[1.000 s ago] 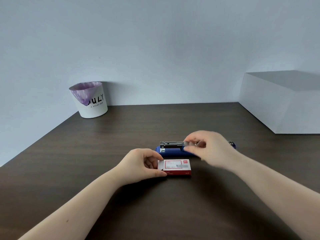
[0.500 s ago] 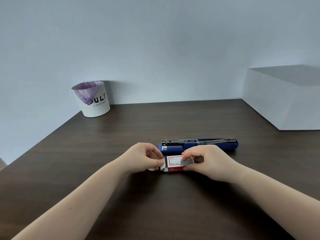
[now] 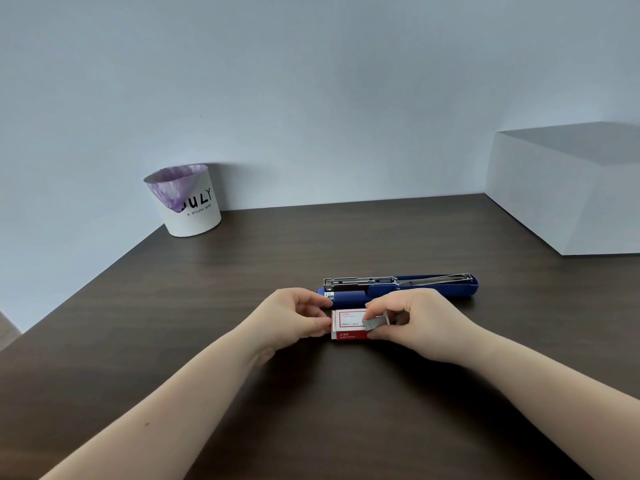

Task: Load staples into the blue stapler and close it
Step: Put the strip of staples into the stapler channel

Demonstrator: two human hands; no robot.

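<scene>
Head view shows the blue stapler (image 3: 415,292) lying open just behind both hands, not loaded yet, while the left hand (image 3: 294,320) grips the staple box (image 3: 348,325) and the right hand (image 3: 419,325) pinches a staple strip (image 3: 374,322) at its end; loading and closing remain.

You have two hands in view: the left hand (image 3: 289,318) at seven o'clock of the staple box, the right hand (image 3: 420,323) at four o'clock of it. You have one staple box (image 3: 347,323), red and white, between them, and one grey strip of staples (image 3: 374,322) at its three o'clock end. You have one blue stapler (image 3: 398,289), lying open at twelve o'clock of the box. One white cup (image 3: 188,202) stands at ten o'clock on the one dark counter (image 3: 311,393), and one white block (image 3: 568,188) at two o'clock
</scene>
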